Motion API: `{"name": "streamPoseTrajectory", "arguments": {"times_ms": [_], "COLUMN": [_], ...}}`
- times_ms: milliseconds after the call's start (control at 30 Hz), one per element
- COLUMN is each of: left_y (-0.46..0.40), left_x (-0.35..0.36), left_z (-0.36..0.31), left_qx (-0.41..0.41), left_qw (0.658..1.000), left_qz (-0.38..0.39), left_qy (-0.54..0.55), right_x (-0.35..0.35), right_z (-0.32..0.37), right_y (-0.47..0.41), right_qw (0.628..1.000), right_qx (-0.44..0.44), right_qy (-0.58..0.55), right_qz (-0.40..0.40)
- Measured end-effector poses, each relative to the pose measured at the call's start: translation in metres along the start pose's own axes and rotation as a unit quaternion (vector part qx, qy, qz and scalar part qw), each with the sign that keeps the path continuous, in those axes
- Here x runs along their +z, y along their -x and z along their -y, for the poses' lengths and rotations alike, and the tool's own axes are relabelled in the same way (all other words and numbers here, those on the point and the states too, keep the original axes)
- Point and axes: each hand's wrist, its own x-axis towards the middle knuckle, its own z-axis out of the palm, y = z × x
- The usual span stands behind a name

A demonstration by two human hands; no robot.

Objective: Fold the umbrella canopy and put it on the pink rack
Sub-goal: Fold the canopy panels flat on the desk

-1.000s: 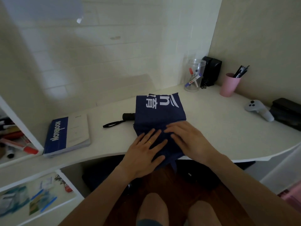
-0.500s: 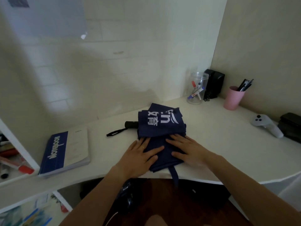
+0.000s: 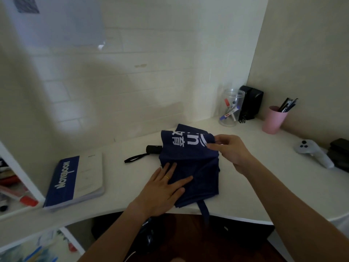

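A navy blue umbrella canopy (image 3: 196, 167) with white lettering lies partly folded on the white desk (image 3: 245, 190). Its black handle (image 3: 154, 149) and wrist strap stick out to the left. A fabric strap hangs over the desk's front edge. My left hand (image 3: 164, 190) lies flat with fingers spread on the canopy's near left part. My right hand (image 3: 229, 150) pinches the canopy's far right edge by the lettering. No pink rack is in view.
A blue and white notebook (image 3: 75, 182) lies at the left. A clear jar of markers (image 3: 230, 108), a black box (image 3: 251, 102), a pink pen cup (image 3: 273, 120), a white controller (image 3: 311, 153) and a black object (image 3: 340, 154) stand at the back right. Shelves with clutter sit at the far left.
My right hand has left the canopy's near part and moved up to grip its far right edge. My left hand stays pressed on the fabric. The view has tilted up.
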Motion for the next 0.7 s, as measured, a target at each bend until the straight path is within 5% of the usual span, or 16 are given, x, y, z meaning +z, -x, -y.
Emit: {"name": "streamPoseTrajectory", "arguments": {"times_ms": [133,233,367,500,600,700], "left_y": [0.004,0.012,0.031,0.014,0.001,0.000], "left_x": [0.004,0.005,-0.009,-0.034,-0.041,-0.040], "left_z": [0.000,-0.007,-0.015,-0.009,-0.009,-0.009], "left_qx": [0.004,-0.019,-0.173,-0.247,-0.220,-0.216], "left_qw": [0.999,0.982,0.902,0.771,0.773,0.755], "left_qz": [-0.054,-0.185,-0.333,-0.259,-0.193,-0.215], "left_qy": [0.006,0.015,0.215,0.527,0.563,0.581], "right_x": [-0.004,0.000,0.005,0.006,0.005,0.004], "right_z": [-0.017,-0.036,-0.060,-0.066,-0.065,-0.064], "right_y": [0.027,0.045,0.060,0.067,0.068,0.066], "right_qw": [0.998,0.997,0.997,0.995,0.992,0.985], "right_qx": [-0.011,0.013,0.011,0.007,0.016,0.039], "right_qy": [-0.032,-0.051,-0.048,-0.078,-0.099,-0.147], "right_qz": [0.048,0.050,0.065,0.059,0.070,0.078]}}
